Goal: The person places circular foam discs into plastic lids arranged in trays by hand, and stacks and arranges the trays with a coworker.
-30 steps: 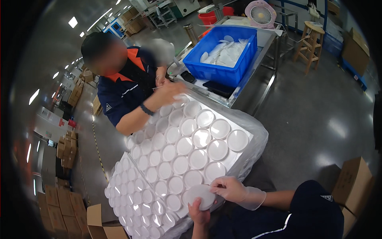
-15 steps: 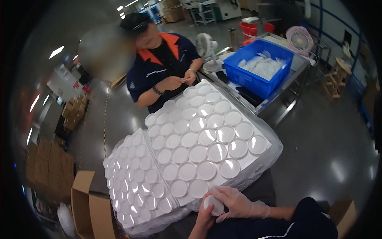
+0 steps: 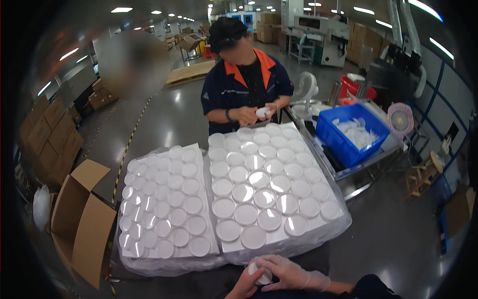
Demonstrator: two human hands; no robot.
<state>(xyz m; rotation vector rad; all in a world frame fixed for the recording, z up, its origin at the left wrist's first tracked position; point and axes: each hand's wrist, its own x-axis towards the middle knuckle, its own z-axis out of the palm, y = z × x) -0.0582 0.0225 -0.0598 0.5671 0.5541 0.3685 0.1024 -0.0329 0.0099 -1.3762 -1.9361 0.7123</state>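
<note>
Bottom centre of the frame: both my hands meet on one small white round jar point(image 3: 260, 275). My right hand point(image 3: 289, 271), in a thin clear glove, lies over the top of it with the fingers curled together around it. My left hand point(image 3: 245, 285) comes up from below, bare as far as I can tell, with the fingers closed on the jar's lower side. So the jar is clamped between both hands, just below the near edge of the trays.

Handling call: the jar looks like light, rigid plastic with a smooth, glossy skin, so probably slippery under the glove. I'd grip around the side wall with the other hand on the top face, not pinch the rim.

Just above my hands, centre frame, sits a big flat pack of white jars point(image 3: 264, 194) in rows under clear film; a second pack point(image 3: 167, 199) lies touching it at lower left. A co-worker in a dark jacket with an orange collar stands at top centre; their hands point(image 3: 256, 114) hold a similar white piece. A blue bin point(image 3: 348, 144) of white parts is at the right, a small fan point(image 3: 304, 88) beside it, and an open cardboard box point(image 3: 82, 219) at lower left.
</note>
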